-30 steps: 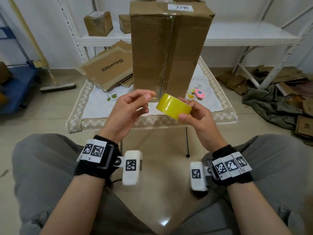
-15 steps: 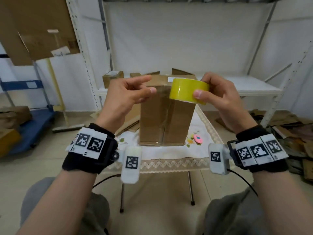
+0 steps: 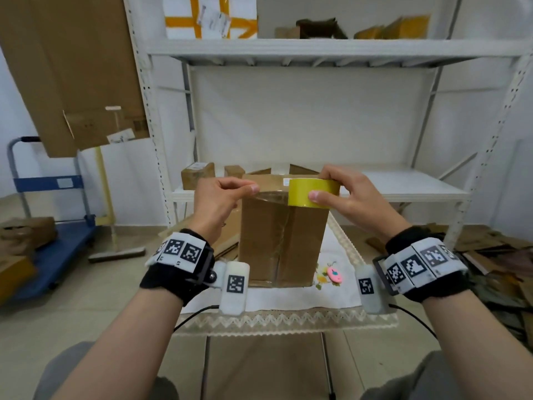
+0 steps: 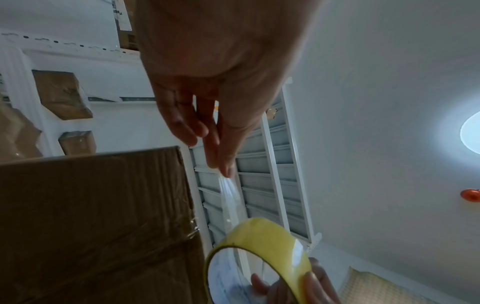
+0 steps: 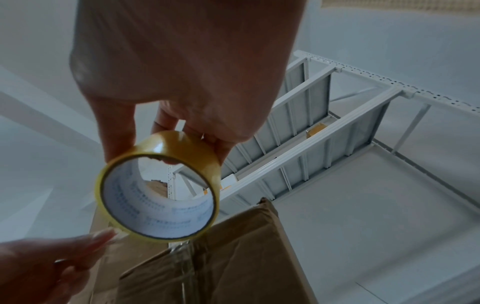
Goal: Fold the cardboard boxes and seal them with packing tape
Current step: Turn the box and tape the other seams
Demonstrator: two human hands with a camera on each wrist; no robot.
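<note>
Obs. Tall box (image 3: 284,235) stood upright on the table (image 3: 288,319), one taped seam running down its near face. Tape roll (image 3: 313,193) was held in the air at the box's top near edge, not touching the cardboard as far as could be judged. Right hand (image 3: 350,197) gripped the roll, thumb on the outer face, fingers curled over the top. Left hand (image 3: 222,200), left of the roll at the box's top corner, pinched the free end of a clear strip (image 4: 230,197) between thumb and fingertips (image 4: 226,164). Strip ran taut from pinch to roll.

Risks, as judged:
- Strip looked narrowed and creased near the pinch; slack could let it fold onto itself and spoil the length.
- Adhesive side could catch the box's top edge early and lay crooked.
- Thin film under tension might split or slip out of the pinch and snap back onto the roll.
- A sideways pull against the tall box might tip it.

Pink tag (image 3: 334,274) lay on the table right of the box's base, apart from it.
</note>
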